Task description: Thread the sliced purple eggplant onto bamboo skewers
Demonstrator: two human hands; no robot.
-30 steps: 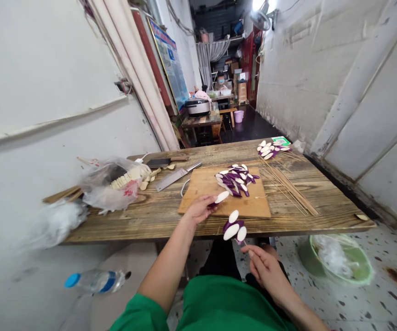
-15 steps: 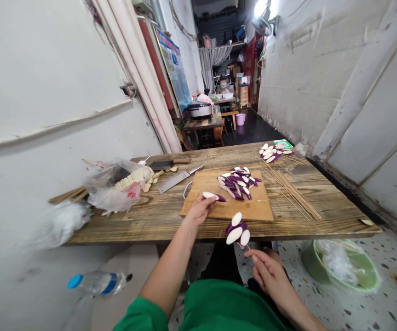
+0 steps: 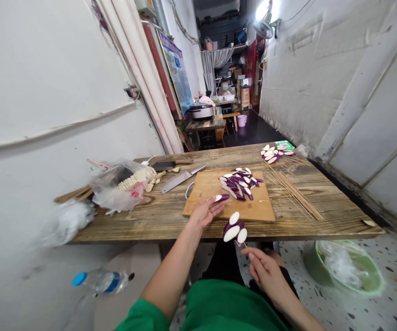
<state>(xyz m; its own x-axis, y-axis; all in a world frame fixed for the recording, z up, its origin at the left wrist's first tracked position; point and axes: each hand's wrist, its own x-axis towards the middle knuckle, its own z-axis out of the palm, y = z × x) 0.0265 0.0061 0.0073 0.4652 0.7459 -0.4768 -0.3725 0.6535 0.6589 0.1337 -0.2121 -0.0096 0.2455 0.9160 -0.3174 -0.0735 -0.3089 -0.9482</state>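
My left hand (image 3: 204, 211) rests at the near edge of the wooden cutting board (image 3: 215, 184) and pinches one eggplant slice (image 3: 221, 198), white with purple skin. My right hand (image 3: 265, 269) is below the table edge, closed on a thin bamboo skewer (image 3: 244, 245) that carries three eggplant slices (image 3: 234, 227) pointing up toward the board. A heap of cut eggplant slices (image 3: 239, 181) lies on the far half of the board.
Loose bamboo skewers (image 3: 293, 191) lie right of the board. Finished eggplant skewers (image 3: 274, 153) sit at the table's far right. A cleaver (image 3: 179, 179), a second knife (image 3: 170, 163) and plastic bags (image 3: 118, 186) lie on the left. A green basin (image 3: 348, 266) and a water bottle (image 3: 101, 281) are on the floor.
My left hand has turned the single slice between its fingers and shifted slightly right along the board's edge. The loaded skewer in my right hand has barely moved.
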